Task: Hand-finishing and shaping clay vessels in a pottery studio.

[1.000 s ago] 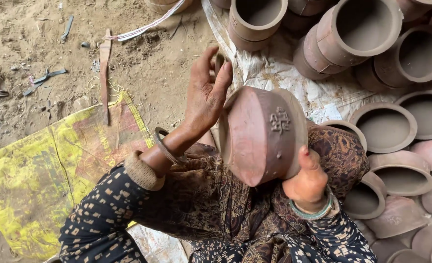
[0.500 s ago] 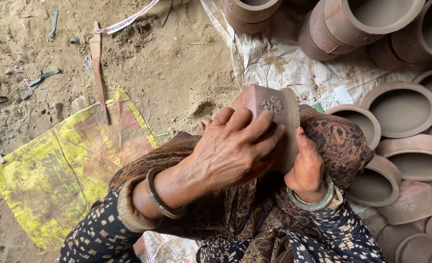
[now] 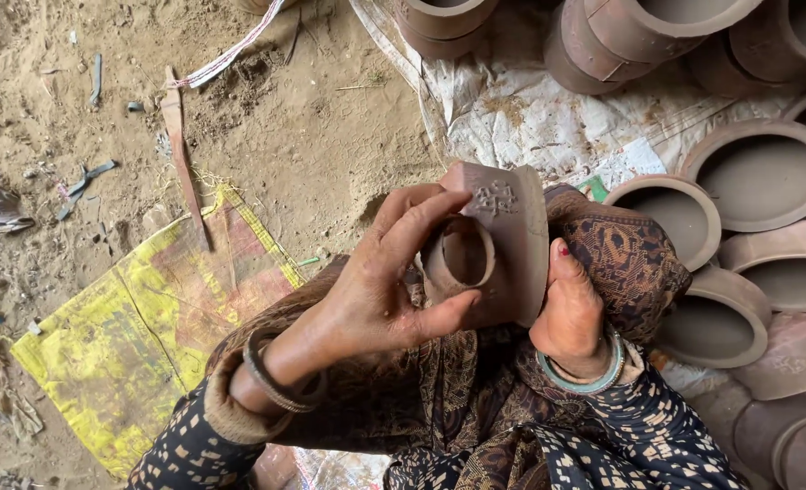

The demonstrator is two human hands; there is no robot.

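Unfired clay pot (image 3: 503, 238), probably soft, fragile, fairly heavy; left hand (image 3: 380, 290) pinching its small neck ring (image 3: 457, 259), right hand (image 3: 568, 313) cupping the body underneath; best gripped there.

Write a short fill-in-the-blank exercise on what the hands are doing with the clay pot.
1. Both hands hold a brown ____ pot above the lap.
2. The left hand presses a small clay ____ against the pot.
3. The right hand wears a ____ bangle.
4. A yellow sack lies on the ____ ground.

Missing words: clay; ring; green; sandy
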